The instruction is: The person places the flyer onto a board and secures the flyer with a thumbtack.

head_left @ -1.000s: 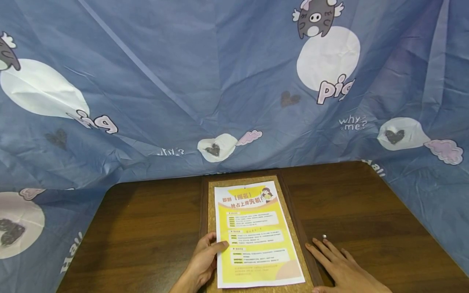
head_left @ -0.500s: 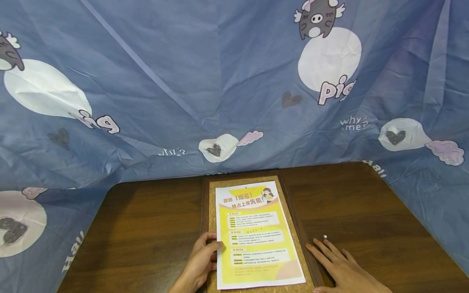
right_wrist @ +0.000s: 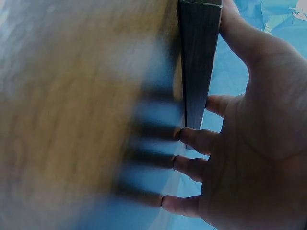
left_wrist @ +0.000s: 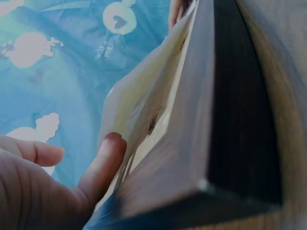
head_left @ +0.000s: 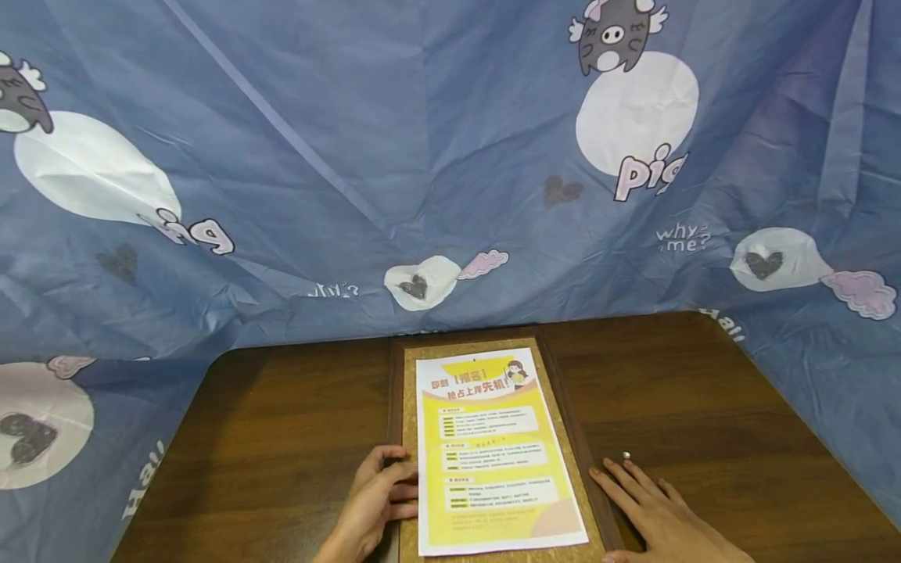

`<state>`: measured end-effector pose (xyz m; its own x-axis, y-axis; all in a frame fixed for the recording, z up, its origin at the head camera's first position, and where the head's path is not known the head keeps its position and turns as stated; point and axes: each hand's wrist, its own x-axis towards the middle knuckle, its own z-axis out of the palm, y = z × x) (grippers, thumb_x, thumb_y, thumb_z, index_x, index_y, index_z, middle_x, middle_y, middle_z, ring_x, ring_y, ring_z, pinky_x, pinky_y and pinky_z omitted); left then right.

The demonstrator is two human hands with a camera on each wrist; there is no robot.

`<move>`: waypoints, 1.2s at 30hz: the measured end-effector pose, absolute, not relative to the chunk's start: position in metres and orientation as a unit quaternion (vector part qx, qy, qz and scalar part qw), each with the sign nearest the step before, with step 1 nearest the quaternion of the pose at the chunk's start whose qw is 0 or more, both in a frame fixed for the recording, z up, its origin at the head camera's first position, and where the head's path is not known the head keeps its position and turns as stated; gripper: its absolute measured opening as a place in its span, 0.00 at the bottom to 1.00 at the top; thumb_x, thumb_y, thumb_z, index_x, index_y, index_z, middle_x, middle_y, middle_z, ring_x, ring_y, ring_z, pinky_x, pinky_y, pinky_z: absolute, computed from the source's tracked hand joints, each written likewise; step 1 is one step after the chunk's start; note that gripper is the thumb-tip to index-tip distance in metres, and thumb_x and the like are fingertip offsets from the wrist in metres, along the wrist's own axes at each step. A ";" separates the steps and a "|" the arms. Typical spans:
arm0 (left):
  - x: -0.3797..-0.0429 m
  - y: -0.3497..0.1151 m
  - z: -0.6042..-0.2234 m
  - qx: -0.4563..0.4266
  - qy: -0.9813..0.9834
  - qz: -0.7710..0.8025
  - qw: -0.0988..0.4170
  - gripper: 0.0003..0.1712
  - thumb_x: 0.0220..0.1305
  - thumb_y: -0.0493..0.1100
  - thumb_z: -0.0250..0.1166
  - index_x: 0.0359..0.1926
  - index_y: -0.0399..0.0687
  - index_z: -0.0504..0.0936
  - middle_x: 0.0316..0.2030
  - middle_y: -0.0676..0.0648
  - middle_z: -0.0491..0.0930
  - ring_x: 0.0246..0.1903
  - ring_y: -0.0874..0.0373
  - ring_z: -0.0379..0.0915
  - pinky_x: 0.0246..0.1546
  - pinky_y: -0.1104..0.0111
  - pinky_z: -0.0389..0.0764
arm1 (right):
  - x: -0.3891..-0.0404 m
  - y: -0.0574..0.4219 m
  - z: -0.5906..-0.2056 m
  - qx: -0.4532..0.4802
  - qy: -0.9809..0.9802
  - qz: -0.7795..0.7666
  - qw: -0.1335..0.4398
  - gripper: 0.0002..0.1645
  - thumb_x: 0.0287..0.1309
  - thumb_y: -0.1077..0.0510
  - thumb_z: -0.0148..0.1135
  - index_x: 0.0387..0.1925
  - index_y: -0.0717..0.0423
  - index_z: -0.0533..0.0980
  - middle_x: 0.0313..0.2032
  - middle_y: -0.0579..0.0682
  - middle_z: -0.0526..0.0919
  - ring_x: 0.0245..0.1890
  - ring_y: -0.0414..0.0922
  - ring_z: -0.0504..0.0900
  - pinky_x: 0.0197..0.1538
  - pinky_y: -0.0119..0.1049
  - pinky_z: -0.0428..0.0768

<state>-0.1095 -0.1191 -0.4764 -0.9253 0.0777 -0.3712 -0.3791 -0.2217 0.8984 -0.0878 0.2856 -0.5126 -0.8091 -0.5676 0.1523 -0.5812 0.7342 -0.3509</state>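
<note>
On the worktop [head_left: 303, 438], a printed poster [head_left: 496, 469] lies over a framed corkboard [head_left: 411, 391], left hand [head_left: 373, 496] unclenched at its edge, right hand [head_left: 658, 512] spread against the corkboard's side, presumably steadying it.

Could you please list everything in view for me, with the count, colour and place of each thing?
Printed sheet: one, yellow and white with orange headings, on the cork board.
Cork board: one, tan with a dark brown frame, lying on the table.
Dark dot: one, at the sheet's top edge; too small to identify.
Small shiny object: one, silvery, on the table near the right fingertips.
Table: one, dark brown wood grain, under the board.
Cloth backdrop: blue with pig, heart and lettering prints, behind the table and at its sides.
Left hand: one, bare, at the sheet's left edge.
Right hand: one, bare, by the board's right edge.
</note>
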 end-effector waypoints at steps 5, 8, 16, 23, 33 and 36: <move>-0.107 -0.130 -0.471 -0.119 0.598 0.779 0.148 0.23 0.68 0.35 0.54 0.58 0.32 0.56 0.38 0.39 0.79 0.32 0.50 0.84 0.33 0.57 0.85 | -0.088 0.286 -0.513 0.308 -0.931 0.193 0.016 0.57 0.51 0.32 0.70 0.76 0.47 0.57 0.67 0.65 0.66 0.63 0.72 0.65 0.41 0.71 0.72; -0.106 -0.137 -0.469 -0.114 0.591 0.784 0.152 0.23 0.69 0.34 0.52 0.59 0.32 0.54 0.39 0.38 0.80 0.34 0.48 0.84 0.36 0.55 0.85 | -0.088 0.286 -0.513 0.307 -0.932 0.194 0.012 0.56 0.52 0.32 0.69 0.76 0.48 0.57 0.68 0.65 0.65 0.63 0.72 0.65 0.41 0.71 0.72; -0.101 -0.156 -0.466 -0.123 0.595 0.781 0.141 0.22 0.71 0.34 0.50 0.60 0.33 0.53 0.40 0.39 0.81 0.37 0.46 0.85 0.40 0.53 0.84 | -0.087 0.286 -0.512 0.309 -0.930 0.199 0.014 0.56 0.52 0.33 0.69 0.76 0.47 0.57 0.68 0.65 0.65 0.63 0.73 0.64 0.42 0.72 0.71; -0.093 -0.174 -0.461 -0.144 0.647 0.744 0.087 0.25 0.70 0.34 0.53 0.62 0.33 0.55 0.42 0.37 0.82 0.36 0.45 0.84 0.36 0.56 0.85 | -0.088 0.285 -0.512 0.309 -0.931 0.194 0.017 0.57 0.52 0.33 0.70 0.76 0.47 0.57 0.68 0.65 0.65 0.62 0.72 0.65 0.42 0.72 0.71; -0.080 -0.193 -0.455 -0.092 0.773 0.626 0.046 0.31 0.70 0.34 0.54 0.67 0.29 0.50 0.55 0.24 0.71 0.46 0.41 0.79 0.42 0.54 0.83 | -0.089 0.286 -0.512 0.307 -0.931 0.199 0.005 0.56 0.52 0.34 0.70 0.76 0.47 0.57 0.67 0.66 0.66 0.62 0.74 0.65 0.40 0.72 0.72; -0.076 -0.195 -0.456 -0.079 0.812 0.576 0.047 0.34 0.69 0.37 0.58 0.68 0.30 0.51 0.57 0.25 0.71 0.47 0.41 0.78 0.44 0.52 0.82 | -0.089 0.286 -0.513 0.309 -0.931 0.195 0.009 0.56 0.52 0.34 0.70 0.75 0.48 0.57 0.66 0.66 0.67 0.61 0.74 0.66 0.40 0.71 0.72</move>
